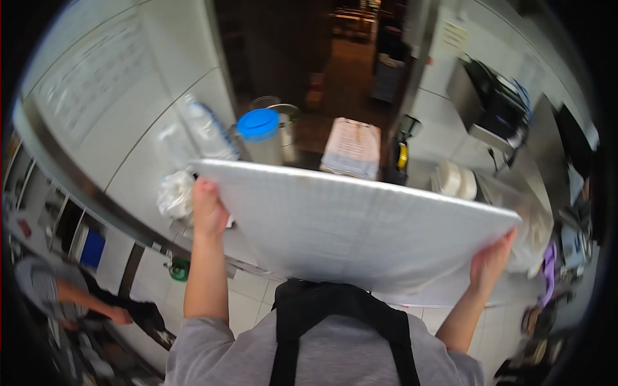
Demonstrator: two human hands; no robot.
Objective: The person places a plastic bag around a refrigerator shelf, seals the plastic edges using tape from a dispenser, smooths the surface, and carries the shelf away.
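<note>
Lg silver board (pixel 367 228) in front of torso, held btw both hands. Co-worker (pixel 61 289) well past its L end. Tub w/ blue lid (pixel 261 135) beyond its far edge, L side; paper stack (pixel 352 148) beyond its mid. L hand (pixel 209 207) closed on its L edge, R hand (pixel 492 260) closed on its R edge. White containers (pixel 457 180) nr its far R corner.

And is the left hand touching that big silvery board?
Touching. The head view shows the left hand holding the left edge of the big silvery board, just below its corner, with no gap between them.
</note>
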